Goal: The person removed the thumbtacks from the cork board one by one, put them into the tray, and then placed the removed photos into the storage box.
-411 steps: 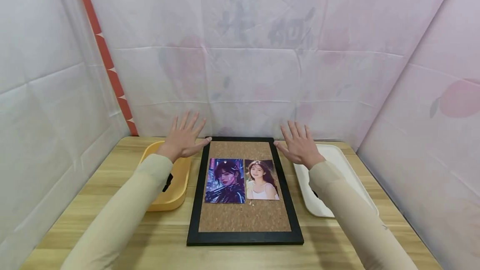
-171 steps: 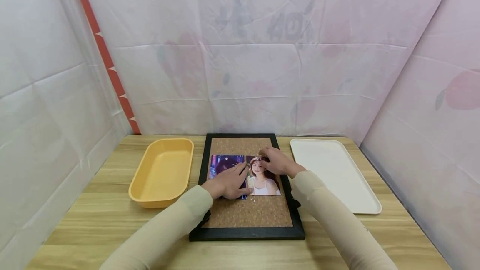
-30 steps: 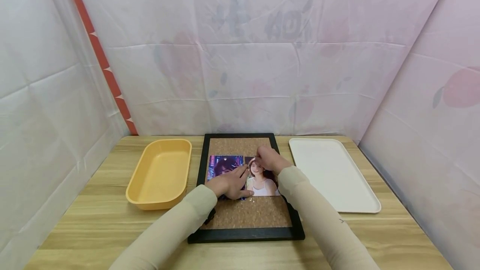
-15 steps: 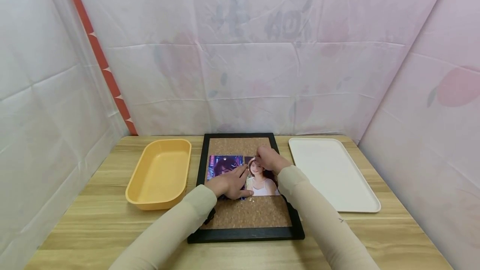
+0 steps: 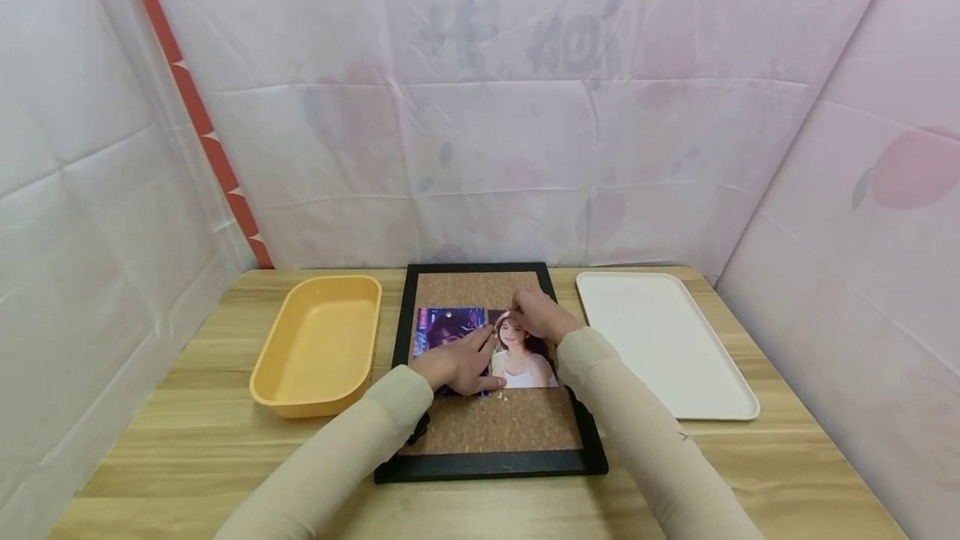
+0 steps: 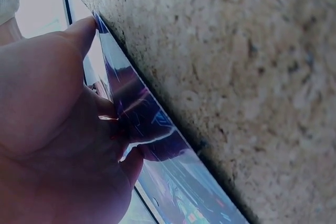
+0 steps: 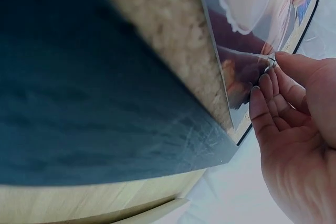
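Observation:
A black-framed cork board (image 5: 506,427) lies on the table with two prints side by side. My left hand (image 5: 459,365) rests, fingers extended, across the purple illustrated print (image 5: 431,325), its fingertips and thumb reaching the left edge of the portrait photo (image 5: 528,369). A small pin head (image 5: 448,315) shows at the purple print's top. At the portrait's top edge, my right hand (image 5: 538,315) pinches a small shiny pushpin (image 7: 271,60) between thumb and curled fingers; those fingers mostly hide it. The left wrist view shows the purple print's edge close over the cork.
Left of the board stands a deep yellow tray (image 5: 262,373). A shallow white tray (image 5: 675,340) lies to its right. Small white specks (image 5: 501,396) sit on the cork below the photo. Fabric walls (image 5: 495,148) enclose the table's back and sides.
Since the earliest frame, both hands have come down from above the board's far corners onto the prints. Over the last second they hold nearly the same place; the head view shifts slightly.

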{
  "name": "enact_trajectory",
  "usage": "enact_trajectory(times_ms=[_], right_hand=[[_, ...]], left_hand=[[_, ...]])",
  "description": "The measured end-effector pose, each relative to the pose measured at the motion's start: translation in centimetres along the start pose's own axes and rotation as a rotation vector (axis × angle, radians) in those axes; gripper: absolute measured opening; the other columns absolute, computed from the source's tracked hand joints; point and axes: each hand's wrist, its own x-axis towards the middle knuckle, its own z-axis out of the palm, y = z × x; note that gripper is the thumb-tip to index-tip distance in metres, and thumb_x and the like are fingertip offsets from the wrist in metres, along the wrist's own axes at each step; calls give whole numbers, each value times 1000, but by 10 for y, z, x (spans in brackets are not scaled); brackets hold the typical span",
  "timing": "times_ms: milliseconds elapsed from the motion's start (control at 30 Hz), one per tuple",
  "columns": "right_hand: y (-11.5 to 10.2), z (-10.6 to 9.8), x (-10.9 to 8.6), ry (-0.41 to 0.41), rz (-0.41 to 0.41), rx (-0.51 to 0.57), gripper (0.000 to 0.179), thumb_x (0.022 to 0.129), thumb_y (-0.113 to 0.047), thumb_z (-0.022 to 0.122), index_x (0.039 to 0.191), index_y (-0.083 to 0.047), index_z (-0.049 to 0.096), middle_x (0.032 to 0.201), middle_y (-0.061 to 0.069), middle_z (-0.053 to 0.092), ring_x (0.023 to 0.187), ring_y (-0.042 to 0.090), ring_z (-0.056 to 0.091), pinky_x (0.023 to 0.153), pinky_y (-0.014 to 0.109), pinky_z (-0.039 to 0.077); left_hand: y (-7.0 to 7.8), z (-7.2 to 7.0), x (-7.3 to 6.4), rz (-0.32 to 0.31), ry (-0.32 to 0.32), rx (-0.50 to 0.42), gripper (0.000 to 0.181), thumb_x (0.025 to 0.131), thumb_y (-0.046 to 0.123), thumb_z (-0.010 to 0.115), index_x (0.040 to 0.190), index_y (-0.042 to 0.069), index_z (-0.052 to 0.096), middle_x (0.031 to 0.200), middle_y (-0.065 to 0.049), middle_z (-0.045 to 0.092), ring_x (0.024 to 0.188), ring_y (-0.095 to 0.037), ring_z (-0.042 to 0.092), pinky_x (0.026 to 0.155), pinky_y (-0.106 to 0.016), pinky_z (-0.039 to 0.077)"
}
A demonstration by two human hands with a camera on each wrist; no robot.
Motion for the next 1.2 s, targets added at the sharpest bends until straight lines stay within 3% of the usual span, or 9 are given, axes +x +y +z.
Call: enact_trajectory(times_ms=[300, 867, 1100, 1200], right_hand=[[-2, -1, 0, -26, 35, 10, 13, 99, -3, 61, 87, -2, 64, 83, 7, 61, 71, 19, 55, 65, 33, 48], [3, 2, 1, 10, 1, -30, 17, 99, -1, 58, 83, -4, 64, 77, 5, 61, 68, 17, 54, 62, 30, 46], [4, 1, 0, 28, -29, -27, 18, 99, 0, 58, 83, -4, 64, 76, 5, 62, 66, 17, 54, 62, 30, 47], [5, 2, 1, 30, -34, -24, 18, 99, 0, 58, 83, -4, 64, 76, 5, 62, 65, 16, 54, 62, 30, 47]], left_hand=[[-1, 2, 2, 0, 9, 14, 84, 104, 59, 44, 165, 8, 16, 173, -9, 6, 159, -23, 7, 126, -39, 17], [-9, 13, 17, -1, 12, 13, 86, 103, 61, 44, 165, 8, 14, 173, -8, 3, 159, -22, 4, 126, -40, 17], [-1, 4, 4, -4, 9, 9, 84, 104, 59, 44, 165, 8, 15, 173, -8, 5, 159, -22, 6, 126, -38, 18], [-4, 7, 9, -5, 10, 8, 85, 104, 60, 43, 165, 9, 14, 173, -8, 3, 159, -21, 4, 126, -38, 17]])
